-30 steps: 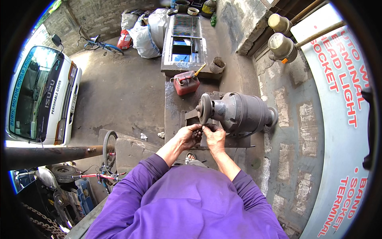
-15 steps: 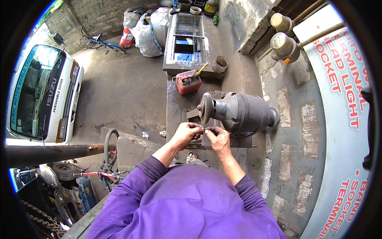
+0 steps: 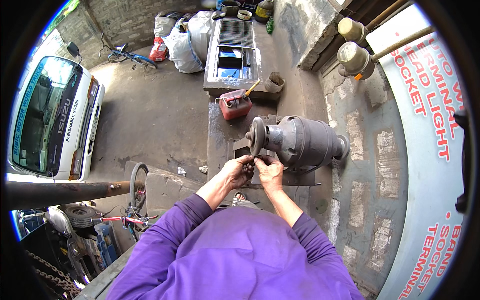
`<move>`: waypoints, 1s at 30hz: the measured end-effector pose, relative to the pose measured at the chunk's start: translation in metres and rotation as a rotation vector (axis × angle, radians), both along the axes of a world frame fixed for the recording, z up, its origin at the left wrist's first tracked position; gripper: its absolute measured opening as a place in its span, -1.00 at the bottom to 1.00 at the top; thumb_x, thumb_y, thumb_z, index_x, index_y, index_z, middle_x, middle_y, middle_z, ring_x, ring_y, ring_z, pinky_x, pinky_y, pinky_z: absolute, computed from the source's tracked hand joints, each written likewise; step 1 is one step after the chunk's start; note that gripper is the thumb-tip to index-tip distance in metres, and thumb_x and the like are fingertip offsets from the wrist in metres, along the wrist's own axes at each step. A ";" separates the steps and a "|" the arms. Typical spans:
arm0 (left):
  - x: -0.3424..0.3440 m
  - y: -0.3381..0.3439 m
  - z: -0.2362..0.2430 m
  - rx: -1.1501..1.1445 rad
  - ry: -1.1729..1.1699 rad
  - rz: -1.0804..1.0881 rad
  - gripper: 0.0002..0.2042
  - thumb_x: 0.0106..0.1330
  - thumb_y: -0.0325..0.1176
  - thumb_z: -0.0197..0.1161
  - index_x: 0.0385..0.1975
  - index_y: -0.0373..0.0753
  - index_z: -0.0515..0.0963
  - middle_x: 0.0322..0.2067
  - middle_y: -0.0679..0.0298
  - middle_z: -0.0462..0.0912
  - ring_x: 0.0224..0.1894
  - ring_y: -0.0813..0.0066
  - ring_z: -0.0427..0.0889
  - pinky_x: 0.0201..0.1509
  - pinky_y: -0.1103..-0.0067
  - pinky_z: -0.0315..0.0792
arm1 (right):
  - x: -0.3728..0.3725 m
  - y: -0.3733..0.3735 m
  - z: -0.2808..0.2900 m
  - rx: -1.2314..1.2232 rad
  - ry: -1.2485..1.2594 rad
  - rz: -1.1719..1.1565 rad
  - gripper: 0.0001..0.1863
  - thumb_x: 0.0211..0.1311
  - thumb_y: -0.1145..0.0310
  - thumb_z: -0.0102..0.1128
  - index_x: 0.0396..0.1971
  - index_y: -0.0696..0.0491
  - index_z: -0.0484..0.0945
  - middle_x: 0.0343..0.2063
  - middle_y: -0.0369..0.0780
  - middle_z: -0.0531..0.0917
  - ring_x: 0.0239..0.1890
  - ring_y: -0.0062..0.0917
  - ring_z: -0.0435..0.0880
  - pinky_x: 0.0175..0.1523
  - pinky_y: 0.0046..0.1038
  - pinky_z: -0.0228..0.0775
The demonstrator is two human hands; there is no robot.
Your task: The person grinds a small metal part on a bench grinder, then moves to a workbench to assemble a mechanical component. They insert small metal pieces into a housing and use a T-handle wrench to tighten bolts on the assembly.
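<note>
My left hand point(image 3: 239, 172) and my right hand point(image 3: 270, 172) meet just below the wheel point(image 3: 256, 136) of a grey electric bench grinder or motor point(image 3: 307, 142). Both have fingers pinched together at the fingertips, on something small and dark that I cannot make out. The motor lies horizontal on a metal base plate point(image 3: 302, 180), its wheel at the left end and a smaller disc point(image 3: 343, 147) at the right. Purple sleeves cover my forearms down to near the wrists.
A red fuel can point(image 3: 235, 105) stands beyond the motor, near a bucket point(image 3: 274, 83). A white truck point(image 3: 85, 135), a blue bicycle point(image 3: 131, 59), white sacks point(image 3: 181, 50) and a rusty pipe point(image 3: 65, 195) are to the left. A large signboard point(image 3: 430, 185) and wall-mounted meters point(image 3: 355, 60) line the right.
My fingers have shifted slightly against each other, changing their curl over the last second while staying joined below the wheel. The motor and surroundings are unchanged apart from slight camera movement.
</note>
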State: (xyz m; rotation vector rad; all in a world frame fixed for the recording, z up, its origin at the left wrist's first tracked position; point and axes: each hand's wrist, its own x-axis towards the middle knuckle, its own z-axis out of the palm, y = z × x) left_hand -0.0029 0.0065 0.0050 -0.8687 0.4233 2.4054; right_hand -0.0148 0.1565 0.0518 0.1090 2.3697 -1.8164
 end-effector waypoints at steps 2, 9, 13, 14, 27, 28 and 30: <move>0.001 0.000 0.001 0.017 0.008 0.004 -0.86 0.51 -0.32 0.30 -0.20 -0.25 0.58 -0.39 0.36 0.56 -0.41 0.60 0.60 -0.33 0.68 0.63 | 0.001 -0.002 0.000 -0.028 -0.027 -0.018 -0.78 0.32 0.37 0.38 -0.23 0.24 0.77 -0.35 -0.18 0.84 -0.29 -0.58 0.75 -0.10 -0.49 0.57; 0.012 -0.008 0.023 -0.238 0.212 0.007 -0.86 0.42 -0.39 0.40 -0.16 -0.31 0.64 -0.36 0.35 0.66 -0.38 0.59 0.60 -0.26 0.64 0.56 | 0.001 0.007 0.020 0.019 -0.042 0.111 -0.80 0.30 0.38 0.38 -0.26 0.24 0.77 -0.40 -0.26 0.80 -0.34 -0.66 0.66 -0.17 -0.53 0.51; 0.013 -0.018 0.030 -0.674 0.500 -0.187 -0.82 0.39 -0.41 0.44 -0.13 -0.36 0.68 -0.35 0.36 0.71 -0.40 0.62 0.59 -0.26 0.65 0.51 | 0.003 0.014 0.030 0.087 -0.074 0.167 -0.78 0.29 0.36 0.40 -0.24 0.22 0.78 -0.44 -0.32 0.76 -0.38 -0.71 0.61 -0.22 -0.54 0.48; 0.013 -0.018 0.030 -0.671 0.521 -0.177 -0.83 0.39 -0.40 0.44 -0.16 -0.36 0.69 -0.39 0.38 0.69 -0.42 0.63 0.56 -0.28 0.63 0.51 | 0.004 0.014 0.030 0.099 -0.044 0.152 -0.78 0.29 0.36 0.40 -0.24 0.23 0.78 -0.45 -0.31 0.76 -0.39 -0.71 0.61 -0.23 -0.54 0.49; 0.003 0.004 0.002 -0.062 0.049 0.049 -0.90 0.47 -0.37 0.34 -0.28 -0.21 0.59 -0.41 0.38 0.61 -0.42 0.62 0.59 -0.35 0.67 0.61 | 0.002 0.001 -0.006 -0.026 0.014 -0.021 -0.81 0.31 0.40 0.41 -0.22 0.23 0.78 -0.34 -0.21 0.83 -0.29 -0.61 0.74 -0.12 -0.49 0.57; 0.002 0.004 0.001 -0.038 0.032 0.051 -0.90 0.47 -0.37 0.33 -0.28 -0.20 0.58 -0.42 0.38 0.61 -0.42 0.62 0.59 -0.35 0.67 0.61 | 0.002 0.000 -0.007 -0.034 0.014 -0.021 -0.81 0.31 0.40 0.41 -0.22 0.23 0.78 -0.34 -0.21 0.83 -0.29 -0.61 0.74 -0.12 -0.49 0.57; 0.000 0.004 0.001 -0.005 0.019 0.051 -0.90 0.47 -0.37 0.33 -0.29 -0.20 0.58 -0.44 0.39 0.60 -0.42 0.62 0.60 -0.35 0.67 0.61 | 0.001 -0.001 -0.006 -0.037 0.008 -0.038 -0.81 0.31 0.40 0.41 -0.23 0.24 0.78 -0.34 -0.21 0.83 -0.29 -0.60 0.74 -0.12 -0.49 0.58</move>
